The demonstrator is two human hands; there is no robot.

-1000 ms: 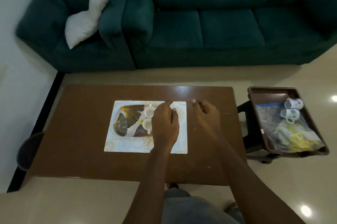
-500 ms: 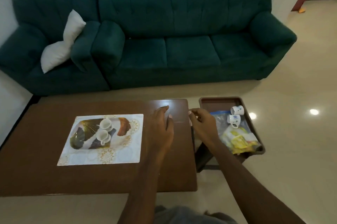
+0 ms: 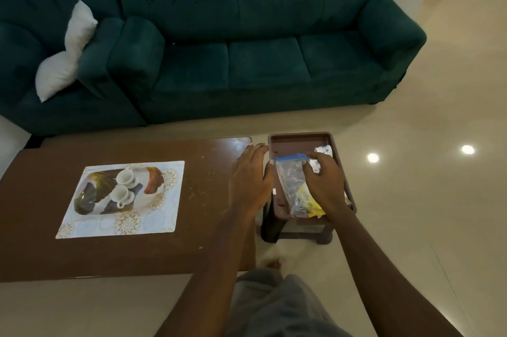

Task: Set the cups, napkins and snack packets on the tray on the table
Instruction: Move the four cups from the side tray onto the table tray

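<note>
Tray (image 3: 297, 141), brown with a raised rim, sits on a dark stool (image 3: 270, 229) just beside the right end of a brown table (image 3: 109, 257). The left hand (image 3: 251, 183) is palm down over the table's right edge, its fingers straight and close together, holding nothing; its fingertips reach near the tray's left rim. The right hand (image 3: 326, 183) is over the tray, its fingers bent down onto the top of a clear zip bag (image 3: 290, 183) with a blue seal. Whether they have actually closed on the bag cannot be told. The bag lies lengthwise in the tray, and a yellow snack packet (image 3: 311, 203) shows beside it toward the near end. A white cup (image 3: 324, 149) with blue markings rests toward the tray's far right corner. A second cup (image 3: 315, 166) shows only in part by the right hand's fingers. A patterned placemat (image 3: 153, 218) lies on the table well to the left. A dark green sofa (image 3: 269, 62) with a white cushion (image 3: 63, 62) stands beyond.
</note>
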